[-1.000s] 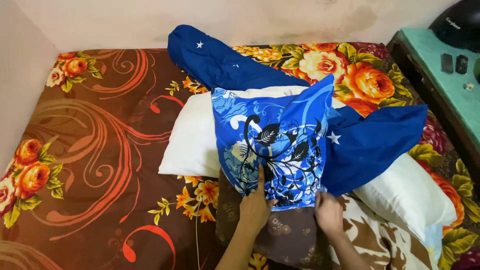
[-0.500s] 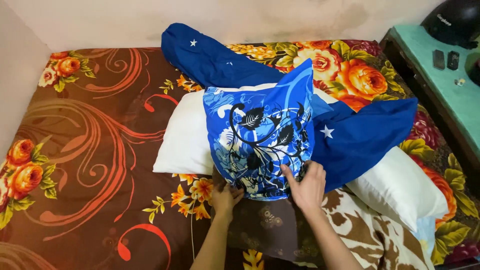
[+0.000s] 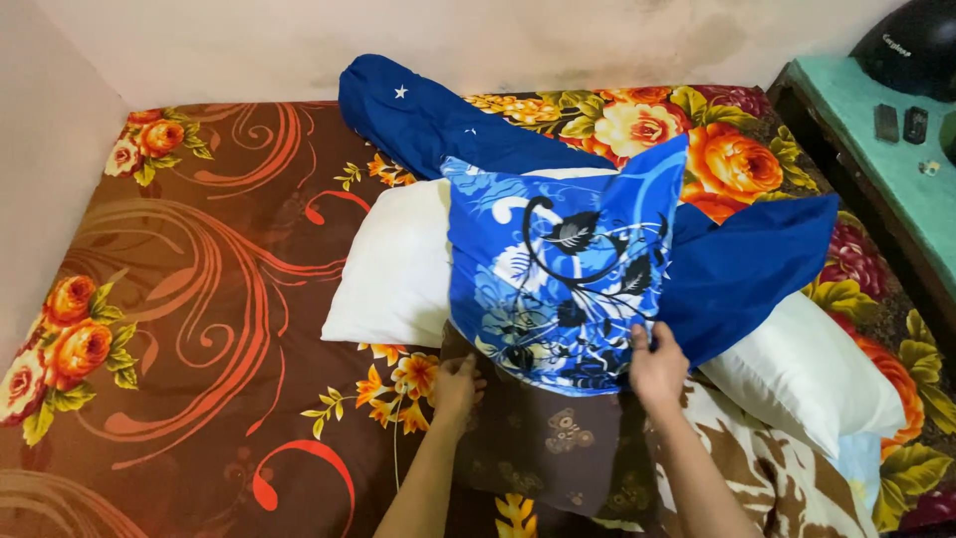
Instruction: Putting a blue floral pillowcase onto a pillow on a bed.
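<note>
Blue cover [image 3: 563,284], patterned with dark leaves and pale swirls, pulled partway over a brown pillow [image 3: 548,438] near the front of the bed [image 3: 199,299]. Soft, thin and light by the look of it, floppy, likely to bunch and slide, not likely to break. Best held at the open bottom hem, one corner in each hand.

Left hand [image 3: 456,384] at the lower left corner of the cover, fingers curled under the hem; grip partly hidden, so hard to tell whether clenched or loose. Right hand [image 3: 657,369] at the lower right hem, thumb on top and fingers tucked under, pinching the cloth.

Cover working like a bag: top part of the brown pillow inside, bottom part with pale butterfly shapes sticking out below. Top corner of the cover poking up in a point.

Behind and touching: a white pillow [image 3: 393,269] with no cover, lying flat. Plain dark blue cloth with small white stars [image 3: 747,274] spread to the right and up toward the wall, draped over a second white pillow [image 3: 807,374]. Brown and cream blanket [image 3: 757,468] bunched by the right arm.

Bed sheet brown with orange roses and red swirls. Green table [image 3: 896,164] at the far right, with a black helmet [image 3: 911,45] and two small dark things on top.
</note>
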